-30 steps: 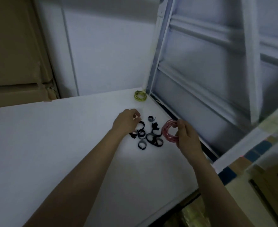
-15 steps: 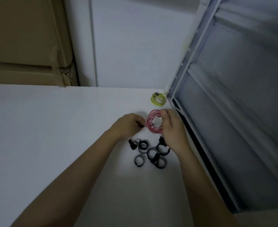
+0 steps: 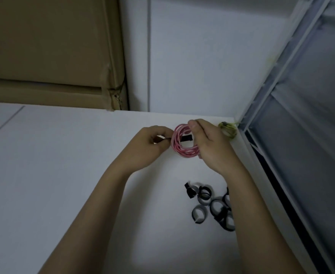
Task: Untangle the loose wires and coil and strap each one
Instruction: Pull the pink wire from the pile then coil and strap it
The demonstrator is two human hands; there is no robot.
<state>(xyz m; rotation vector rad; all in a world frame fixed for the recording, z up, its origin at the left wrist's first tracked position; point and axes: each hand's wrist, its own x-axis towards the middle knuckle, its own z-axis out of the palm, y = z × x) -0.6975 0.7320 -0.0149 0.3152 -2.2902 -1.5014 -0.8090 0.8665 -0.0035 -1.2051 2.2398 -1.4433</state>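
Observation:
A coiled pink wire (image 3: 179,148) is held above the white table (image 3: 63,165). My right hand (image 3: 212,147) grips its right side, thumb on top. A black strap (image 3: 186,138) passes through the coil's middle. My left hand (image 3: 148,147) pinches the strap's other end just left of the coil. A coiled yellow-green wire (image 3: 227,129) lies in the far right corner of the table, behind my right hand. Several black straps (image 3: 212,206), curled into loops, lie on the table below my hands, partly hidden by my right forearm.
A cardboard box (image 3: 50,56) stands behind the table at the left. A white wall panel (image 3: 202,56) rises at the back. A grey framed panel (image 3: 310,135) runs along the table's right edge.
The pink coil has been lifted away from the strap pile, and a black strap now runs through it. My left hand has moved from the pile up to the coil.

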